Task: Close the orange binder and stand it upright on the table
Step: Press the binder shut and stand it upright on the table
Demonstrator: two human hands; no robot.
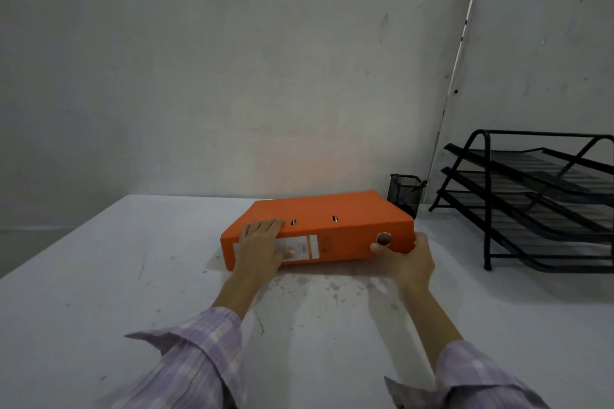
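Note:
The orange binder lies flat and closed on the white table, its spine with a white label and a round finger hole facing me. My left hand rests over the spine's left end, fingers on the top cover and thumb across the label. My right hand grips the spine's right corner, thumb just below the finger hole and fingers wrapped around the end.
A black mesh pen cup stands right behind the binder's far right corner. A black three-tier wire letter tray occupies the right side of the table. A grey wall rises behind the table.

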